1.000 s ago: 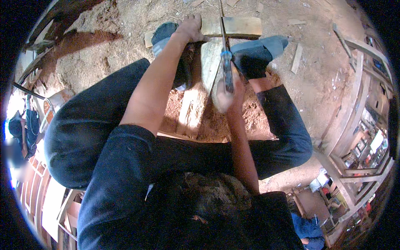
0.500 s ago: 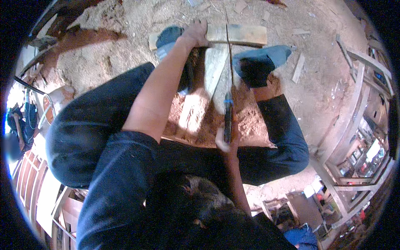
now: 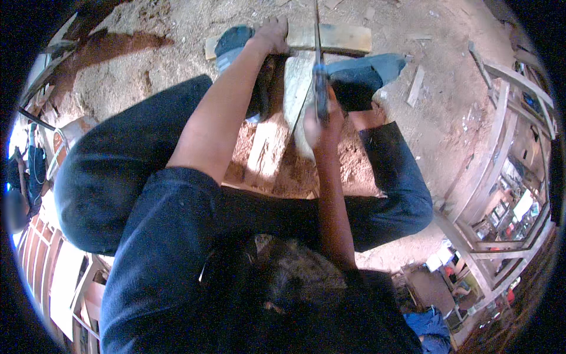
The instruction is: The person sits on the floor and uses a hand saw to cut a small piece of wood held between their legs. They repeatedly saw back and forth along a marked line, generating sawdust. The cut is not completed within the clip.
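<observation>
- Landmark: the pale crosswise board, lying on the dirt floor in front of you; all places below are read from it.
- Your left hand is palm down on the board's left half, fingers laid out flat toward its far edge, not wrapped round anything. Judgement: weight there would keep the wood from shifting.
- Your left foot, in a dark covering, sits over the board's left end, right beside that hand; probably a second clamp.
- Your right hand is on the near side of the board, fingers closed round the handle of the handsaw. Grip looks full and narrow; finger detail is blurred.
- The saw blade crosses the board right of your left hand and runs on past its far edge. Roughly square to the board, likely so the stroke stays straight. Cannot tell how deep the teeth sit.
- Your right foot is by the board's near edge, right of the blade, toes turned outward; seems set wide to leave the saw arm room.
- A lengthwise plank reaches from the board's near edge toward you, between your feet. Possibly a support; whether it passes underneath is hidden.
- A loose wood strip lies to the right, nearer you than the board.
</observation>
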Demonstrator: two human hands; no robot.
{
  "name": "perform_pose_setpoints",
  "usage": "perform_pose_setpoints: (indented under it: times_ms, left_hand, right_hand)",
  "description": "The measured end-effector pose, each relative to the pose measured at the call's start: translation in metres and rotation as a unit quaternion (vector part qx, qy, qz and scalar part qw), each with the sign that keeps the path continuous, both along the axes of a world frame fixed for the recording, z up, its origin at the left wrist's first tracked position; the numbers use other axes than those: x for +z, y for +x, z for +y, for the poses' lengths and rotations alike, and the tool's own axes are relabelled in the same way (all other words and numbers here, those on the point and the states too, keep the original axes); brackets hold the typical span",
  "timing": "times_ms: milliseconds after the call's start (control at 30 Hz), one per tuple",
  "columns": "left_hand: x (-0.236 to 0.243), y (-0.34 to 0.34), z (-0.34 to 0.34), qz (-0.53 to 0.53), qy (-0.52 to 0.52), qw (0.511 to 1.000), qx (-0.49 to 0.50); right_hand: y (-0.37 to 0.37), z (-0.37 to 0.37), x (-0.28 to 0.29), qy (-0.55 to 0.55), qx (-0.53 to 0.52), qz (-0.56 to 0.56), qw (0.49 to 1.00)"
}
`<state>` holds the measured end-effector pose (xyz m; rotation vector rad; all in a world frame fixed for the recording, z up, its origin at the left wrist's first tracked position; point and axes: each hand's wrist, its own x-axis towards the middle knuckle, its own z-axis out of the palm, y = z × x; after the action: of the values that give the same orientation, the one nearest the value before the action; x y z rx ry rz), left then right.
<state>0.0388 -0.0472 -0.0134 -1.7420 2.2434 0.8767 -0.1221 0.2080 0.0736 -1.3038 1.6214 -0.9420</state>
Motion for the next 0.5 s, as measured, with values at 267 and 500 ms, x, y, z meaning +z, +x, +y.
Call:
perform_pose_setpoints:
  times_ms: [267, 500]
  left_hand:
    - [-0.007, -0.005, 0.0, -0.036, -0.011, 0.999, 0.0]
    - [0.001, -0.003, -0.002, -0.035, -0.002, 0.999, 0.005]
  right_hand:
    - [0.004, 0.0, 0.028, 0.029, 0.017, 0.075, 0.997]
    - [0.005, -0.001, 0.028, -0.037, 0.041, 0.043, 0.998]
